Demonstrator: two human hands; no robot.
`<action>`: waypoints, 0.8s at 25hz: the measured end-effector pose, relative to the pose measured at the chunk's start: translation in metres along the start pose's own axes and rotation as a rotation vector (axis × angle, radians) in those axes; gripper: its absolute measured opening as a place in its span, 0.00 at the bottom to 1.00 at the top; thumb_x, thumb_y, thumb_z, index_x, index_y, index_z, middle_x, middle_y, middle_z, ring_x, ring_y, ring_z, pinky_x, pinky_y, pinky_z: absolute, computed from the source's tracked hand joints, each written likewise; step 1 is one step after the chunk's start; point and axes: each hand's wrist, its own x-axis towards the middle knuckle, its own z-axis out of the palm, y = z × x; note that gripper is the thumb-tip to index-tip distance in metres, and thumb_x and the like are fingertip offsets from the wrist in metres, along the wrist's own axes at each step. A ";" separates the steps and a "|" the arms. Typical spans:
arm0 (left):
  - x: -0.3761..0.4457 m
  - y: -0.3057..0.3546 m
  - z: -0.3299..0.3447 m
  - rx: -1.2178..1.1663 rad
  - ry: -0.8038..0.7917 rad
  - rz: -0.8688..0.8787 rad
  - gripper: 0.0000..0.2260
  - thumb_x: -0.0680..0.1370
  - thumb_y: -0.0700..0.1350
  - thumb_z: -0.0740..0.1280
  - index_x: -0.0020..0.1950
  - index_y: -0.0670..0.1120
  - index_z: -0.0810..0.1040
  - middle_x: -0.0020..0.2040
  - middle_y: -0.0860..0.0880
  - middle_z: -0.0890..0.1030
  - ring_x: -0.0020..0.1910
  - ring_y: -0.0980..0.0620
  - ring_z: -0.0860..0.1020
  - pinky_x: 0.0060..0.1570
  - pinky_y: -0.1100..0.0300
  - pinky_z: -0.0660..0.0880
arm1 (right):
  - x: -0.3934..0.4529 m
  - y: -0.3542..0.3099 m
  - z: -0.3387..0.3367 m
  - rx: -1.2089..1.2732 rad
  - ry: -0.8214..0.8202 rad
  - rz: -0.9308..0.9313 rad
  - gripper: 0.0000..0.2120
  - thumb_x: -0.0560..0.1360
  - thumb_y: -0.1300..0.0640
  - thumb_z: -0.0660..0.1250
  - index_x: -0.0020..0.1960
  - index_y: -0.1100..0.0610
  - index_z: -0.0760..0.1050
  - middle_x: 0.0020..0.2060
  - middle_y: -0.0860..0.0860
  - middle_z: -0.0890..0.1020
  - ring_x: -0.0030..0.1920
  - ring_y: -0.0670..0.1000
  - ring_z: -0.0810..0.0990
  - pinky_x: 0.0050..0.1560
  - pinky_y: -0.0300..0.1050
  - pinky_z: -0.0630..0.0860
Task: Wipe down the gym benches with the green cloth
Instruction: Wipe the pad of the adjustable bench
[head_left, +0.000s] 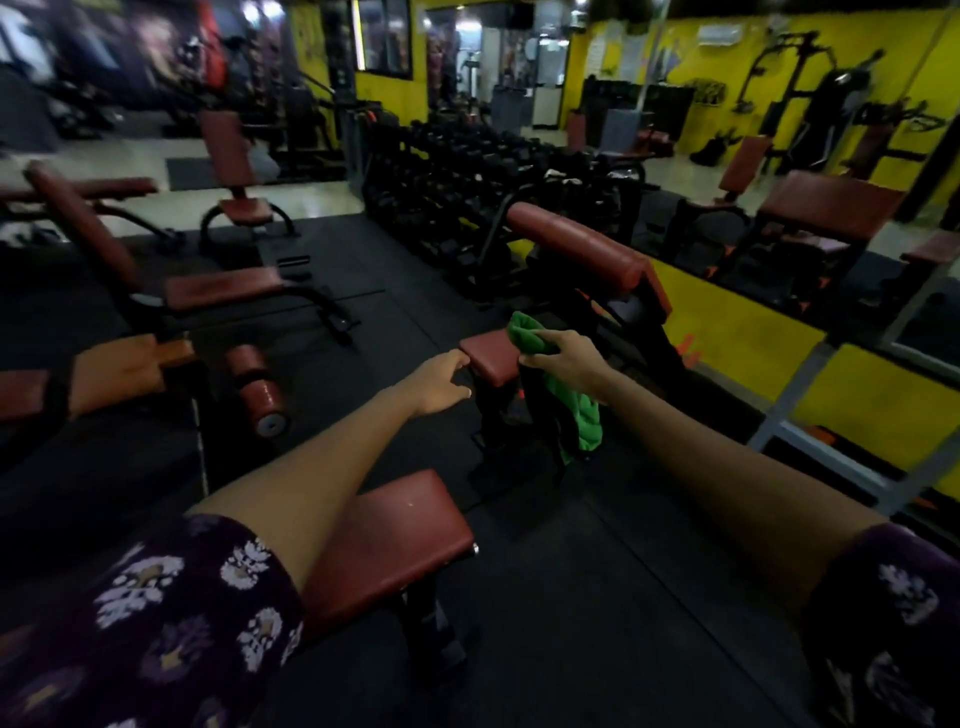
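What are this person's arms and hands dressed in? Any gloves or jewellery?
Both hands, left hand and right hand, are bare, with no gloves or rings visible. The forearms are uncovered. Dark purple sleeves with a white floral print reach roughly the elbows.

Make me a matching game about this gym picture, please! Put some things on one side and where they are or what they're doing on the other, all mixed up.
Things:
1. green cloth
2. left hand
3. dumbbell rack
4. small red seat pad

Places or states:
A. stands far back, in the middle of the room
B. held in the right hand, hanging down
C. lies under the cloth's upper end
D. reaches toward the pad's near edge, holding nothing

Pairs: 1-B, 2-D, 3-A, 4-C
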 end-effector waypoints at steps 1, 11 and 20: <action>0.009 -0.006 -0.001 0.007 0.003 -0.031 0.24 0.78 0.40 0.65 0.73 0.40 0.61 0.72 0.41 0.65 0.70 0.45 0.66 0.65 0.59 0.64 | 0.015 0.001 0.003 0.024 -0.018 -0.019 0.24 0.75 0.52 0.69 0.69 0.55 0.70 0.62 0.55 0.77 0.62 0.54 0.75 0.56 0.40 0.68; 0.156 -0.085 -0.036 -0.024 0.129 -0.245 0.26 0.78 0.41 0.65 0.73 0.40 0.60 0.71 0.41 0.65 0.69 0.45 0.66 0.64 0.57 0.65 | 0.216 0.006 0.034 0.049 -0.176 -0.155 0.23 0.75 0.52 0.68 0.69 0.52 0.71 0.62 0.54 0.76 0.61 0.54 0.75 0.58 0.43 0.70; 0.256 -0.147 -0.106 -0.049 0.279 -0.401 0.26 0.77 0.41 0.66 0.73 0.41 0.61 0.71 0.41 0.66 0.69 0.44 0.66 0.66 0.54 0.66 | 0.386 -0.034 0.057 0.021 -0.288 -0.330 0.24 0.75 0.51 0.68 0.70 0.53 0.69 0.66 0.53 0.74 0.64 0.53 0.73 0.59 0.41 0.67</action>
